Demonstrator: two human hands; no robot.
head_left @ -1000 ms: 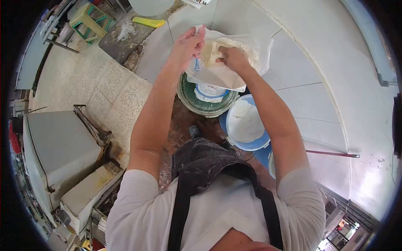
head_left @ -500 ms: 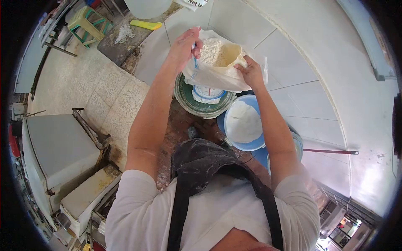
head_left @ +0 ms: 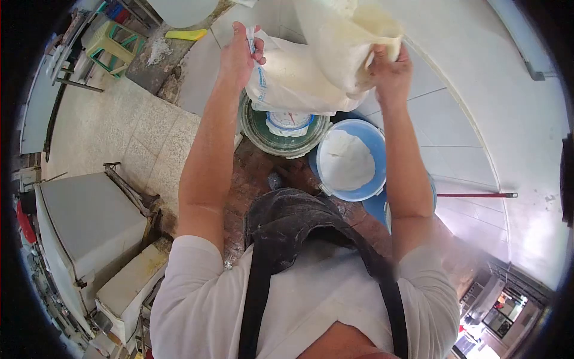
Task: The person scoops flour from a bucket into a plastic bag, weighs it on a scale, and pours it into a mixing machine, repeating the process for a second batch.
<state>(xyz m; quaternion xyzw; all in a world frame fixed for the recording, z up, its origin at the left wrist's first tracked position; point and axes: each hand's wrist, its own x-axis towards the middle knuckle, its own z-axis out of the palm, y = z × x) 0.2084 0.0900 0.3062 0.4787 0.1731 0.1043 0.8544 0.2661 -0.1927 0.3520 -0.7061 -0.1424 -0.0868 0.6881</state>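
Observation:
My left hand (head_left: 240, 57) pinches the upper left edge of a clear plastic bag (head_left: 293, 75) that holds pale powder like flour. In my right hand (head_left: 391, 73) is the handle of a cream plastic jug (head_left: 344, 45), raised over the bag's right side. Some pale powder shows near the jug's top, where the frame edge cuts it off. Beneath the bag, a dial scale (head_left: 290, 121) sits over a round green tub (head_left: 256, 128), its upper part hidden by the bag.
A blue bucket (head_left: 380, 161) of white powder stands right of the scale, with another blue container (head_left: 376, 206) behind it. White tiled wall (head_left: 445, 119) runs along the right. A red-handled stick (head_left: 475, 195), a stool (head_left: 113, 48) and a yellow object (head_left: 186, 35) lie further out.
My right hand has lifted the jug up and rightward out of the bag's mouth. My left hand has shifted slightly left and up, still holding the bag's edge.

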